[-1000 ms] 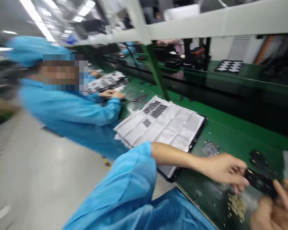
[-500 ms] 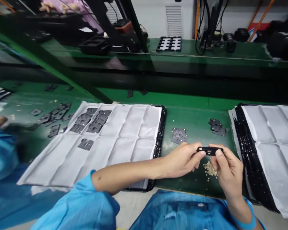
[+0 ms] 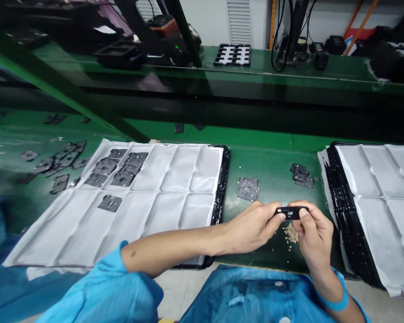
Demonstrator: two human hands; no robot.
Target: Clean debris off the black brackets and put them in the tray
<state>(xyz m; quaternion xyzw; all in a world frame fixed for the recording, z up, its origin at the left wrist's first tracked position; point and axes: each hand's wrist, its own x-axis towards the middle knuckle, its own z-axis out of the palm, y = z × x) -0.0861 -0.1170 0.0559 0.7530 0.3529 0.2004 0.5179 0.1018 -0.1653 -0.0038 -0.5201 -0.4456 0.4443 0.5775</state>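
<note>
A small flat black plastic part (image 3: pixel 291 213) with a slot near its middle is pinched between my two hands above the green bench. My left hand (image 3: pixel 261 224) grips its left end between thumb and fingers. On its right end, my right hand (image 3: pixel 313 233) presses with the thumb, the fingers behind it. Below the part lies a pile of tiny beige pieces (image 3: pixel 291 234), partly covered by my right hand. Just beyond my left hand rests a group of flat dark parts (image 3: pixel 248 189). A second small stack of dark parts (image 3: pixel 302 175) lies farther to the right.
At left, a white-sheeted tray (image 3: pixel 175 206) carries several dark plates (image 3: pixel 129 168). Another sheet-covered tray stack (image 3: pixel 384 197) stands at right. Loose dark parts (image 3: pixel 59 159) are scattered on the bench at far left. A green beam (image 3: pixel 67 92) slants across, and a raised shelf (image 3: pixel 265 72) runs behind.
The view has shifted slightly, so the trays and bench sit farther left. Both hands still hold the black part in nearly the same pose. A neighbour's hand at far left has left the view.
</note>
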